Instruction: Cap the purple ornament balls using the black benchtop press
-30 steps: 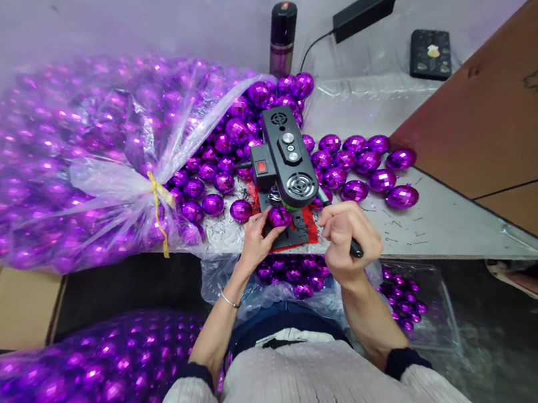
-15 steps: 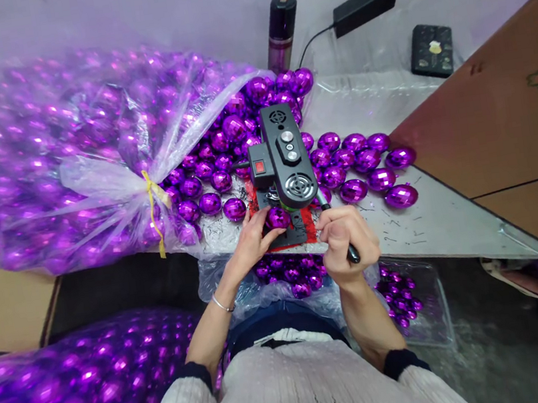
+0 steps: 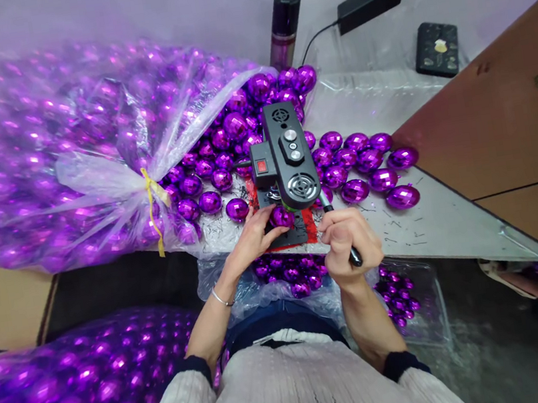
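Observation:
A small black bench press machine [image 3: 293, 151] with a red switch stands at the middle of the table. My left hand [image 3: 255, 234] has its thumb and fingers around a shiny purple faceted bauble [image 3: 282, 216] under the front end of the machine. My right hand [image 3: 353, 239] is wrapped around the machine's black-tipped lever [image 3: 355, 256], at the right side. Loose purple baubles lie to the left, behind and to the right of the machine. The underside of the machine's head, where it meets the bauble, is mostly hidden.
A large clear bag of purple baubles [image 3: 87, 134], tied with yellow string, fills the left. Behind stand a dark spray can [image 3: 285, 27], a black power adapter [image 3: 371, 2] and a dark case [image 3: 437, 49]. A cardboard box [image 3: 497, 107] leans in at right. Below are a clear bin [image 3: 434, 311] and another bag [image 3: 89, 390].
The view has shifted very slightly. Both hands keep their places on the bauble and the lever, with no clear movement of either.

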A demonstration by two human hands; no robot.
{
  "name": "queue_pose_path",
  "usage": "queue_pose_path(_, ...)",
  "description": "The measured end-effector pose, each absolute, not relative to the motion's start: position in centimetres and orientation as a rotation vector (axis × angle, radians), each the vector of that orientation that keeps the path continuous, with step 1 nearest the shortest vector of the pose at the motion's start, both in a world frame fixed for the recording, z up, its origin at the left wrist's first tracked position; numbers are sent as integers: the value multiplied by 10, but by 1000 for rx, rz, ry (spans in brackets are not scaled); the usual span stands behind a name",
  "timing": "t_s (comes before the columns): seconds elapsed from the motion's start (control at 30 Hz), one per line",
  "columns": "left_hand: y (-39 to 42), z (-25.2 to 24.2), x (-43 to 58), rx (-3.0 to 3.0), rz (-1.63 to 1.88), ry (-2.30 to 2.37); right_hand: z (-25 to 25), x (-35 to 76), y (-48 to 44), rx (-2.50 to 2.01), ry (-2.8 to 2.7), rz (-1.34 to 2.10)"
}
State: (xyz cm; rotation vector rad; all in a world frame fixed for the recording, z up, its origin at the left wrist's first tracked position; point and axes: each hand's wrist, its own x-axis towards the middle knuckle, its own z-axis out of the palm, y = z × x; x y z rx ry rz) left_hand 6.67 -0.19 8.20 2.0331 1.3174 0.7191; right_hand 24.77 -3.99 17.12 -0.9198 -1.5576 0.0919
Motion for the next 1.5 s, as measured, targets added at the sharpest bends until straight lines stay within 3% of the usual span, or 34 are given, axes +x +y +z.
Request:
queue_pose_path(0.2,-4,76,71,2089,746,1377,170,248,-39,-893,-1557,94)
queue_pose_path(0.43,1,49,85,1988,1020,1356,169,249,-39,-889,-1563,88)
queue_pose_path(0.93,3,36,86,1963,1088,1335,107,251,-31,-783,-1541,-77)
queue_pose_path(1.5,5,30,88,1971,1133,1329,91,243,-26,-725,-1465,27)
